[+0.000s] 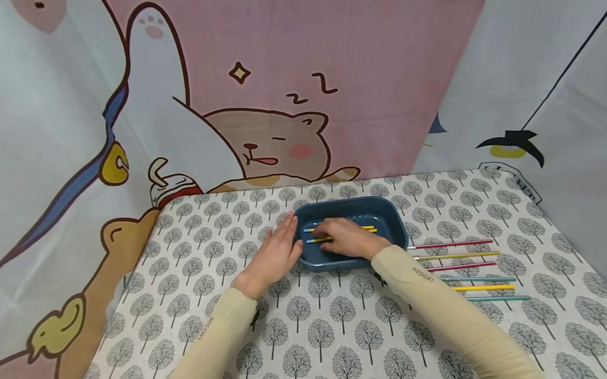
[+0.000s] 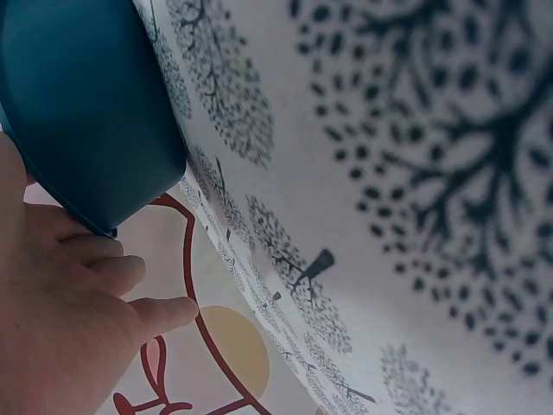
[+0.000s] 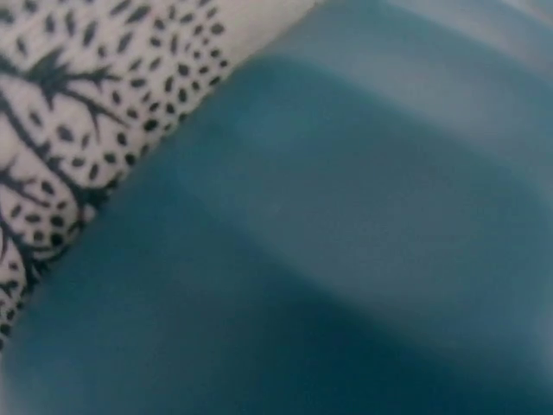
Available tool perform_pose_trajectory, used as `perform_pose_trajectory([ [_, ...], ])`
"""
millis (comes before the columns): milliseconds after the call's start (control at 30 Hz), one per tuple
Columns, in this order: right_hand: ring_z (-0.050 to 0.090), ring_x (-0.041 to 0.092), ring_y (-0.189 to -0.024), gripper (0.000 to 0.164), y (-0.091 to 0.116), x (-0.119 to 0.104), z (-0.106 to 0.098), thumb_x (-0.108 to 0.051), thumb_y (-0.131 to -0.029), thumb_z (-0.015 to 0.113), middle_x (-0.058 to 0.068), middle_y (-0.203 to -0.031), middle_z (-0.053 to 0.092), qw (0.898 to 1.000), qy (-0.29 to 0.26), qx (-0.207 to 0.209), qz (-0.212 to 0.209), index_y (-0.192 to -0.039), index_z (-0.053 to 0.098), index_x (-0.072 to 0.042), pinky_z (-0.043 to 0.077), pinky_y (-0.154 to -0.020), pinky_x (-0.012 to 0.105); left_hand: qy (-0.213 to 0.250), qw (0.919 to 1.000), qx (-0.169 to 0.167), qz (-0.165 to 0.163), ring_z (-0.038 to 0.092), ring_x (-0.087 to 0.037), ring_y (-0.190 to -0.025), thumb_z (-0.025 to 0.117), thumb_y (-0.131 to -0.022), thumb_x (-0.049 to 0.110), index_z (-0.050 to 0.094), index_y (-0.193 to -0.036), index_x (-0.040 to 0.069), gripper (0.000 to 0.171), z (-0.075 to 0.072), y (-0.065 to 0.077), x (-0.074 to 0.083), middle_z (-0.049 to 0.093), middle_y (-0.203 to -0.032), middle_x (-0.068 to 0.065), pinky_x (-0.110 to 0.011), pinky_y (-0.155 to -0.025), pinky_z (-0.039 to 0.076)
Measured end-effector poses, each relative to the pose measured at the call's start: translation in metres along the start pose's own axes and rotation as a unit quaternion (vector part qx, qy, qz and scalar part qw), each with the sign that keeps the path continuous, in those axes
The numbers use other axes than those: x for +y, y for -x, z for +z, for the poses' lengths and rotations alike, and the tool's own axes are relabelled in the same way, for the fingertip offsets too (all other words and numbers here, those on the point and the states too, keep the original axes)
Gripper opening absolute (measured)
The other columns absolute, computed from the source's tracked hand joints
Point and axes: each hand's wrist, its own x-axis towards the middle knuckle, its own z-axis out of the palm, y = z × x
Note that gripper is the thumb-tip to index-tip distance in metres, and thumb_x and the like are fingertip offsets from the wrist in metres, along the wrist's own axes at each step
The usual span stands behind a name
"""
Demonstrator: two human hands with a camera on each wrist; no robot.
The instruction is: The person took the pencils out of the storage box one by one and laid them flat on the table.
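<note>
A dark blue rectangular tray [image 1: 353, 261] stands on the cloth in the head view. My left hand [image 1: 274, 254] rests along the tray's left end, its fingers fairly straight and the thumb spread at the rim. The left wrist view shows that hand [image 2: 73, 303] from below, beside the tray's wall [image 2: 112, 104]. Inside the tray, my right hand [image 1: 349, 236] has curled fingers and pinches a thin yellow stick with a blue tip [image 1: 312, 241]. A similar yellow stick [image 1: 367, 227] lies just behind, partly covered by the hand. The right wrist view shows blurred tray surface [image 3: 346, 216] only.
Several thin sticks lie roughly parallel to the right of the tray, among them a red one [image 1: 456, 244], an upper yellow one [image 1: 461, 256] and a teal one [image 1: 500, 298]. A tree-patterned cloth [image 1: 308, 334] covers the table. Cartoon-printed curtains [image 1: 379, 69] hang around it.
</note>
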Motion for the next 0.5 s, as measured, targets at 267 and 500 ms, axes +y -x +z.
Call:
perform_pose_trajectory([
  [267, 0.066, 0.023, -0.111, 0.026, 0.0010, -0.0003, 0.0022, -0.008, -0.097, 0.072, 0.006, -0.117, 0.071, 1.000, 0.002, -0.005, -0.016, -0.123, 0.076, -0.007, 0.055, -0.098, 0.042, 0.003, 1.0000, 0.005, 0.006, 0.022, -0.035, -0.156, 0.041, -0.111, 0.033, 0.023, -0.163, 0.000, 0.064, 0.0005, 0.0003, -0.0017, 0.017, -0.171, -0.016, -0.063, -0.121, 0.025],
  [500, 0.067, 0.020, -0.100, 0.015, 0.0012, -0.0003, 0.0049, -0.004, -0.095, 0.072, 0.002, -0.104, 0.072, 0.999, 0.023, -0.007, -0.031, -0.106, 0.081, -0.010, 0.057, -0.091, 0.039, 0.007, 0.9999, 0.005, 0.006, 0.022, -0.035, -0.156, 0.040, -0.111, 0.034, 0.023, -0.163, 0.000, 0.065, 0.0010, 0.0002, -0.0017, 0.018, -0.171, -0.017, -0.063, -0.120, 0.025],
])
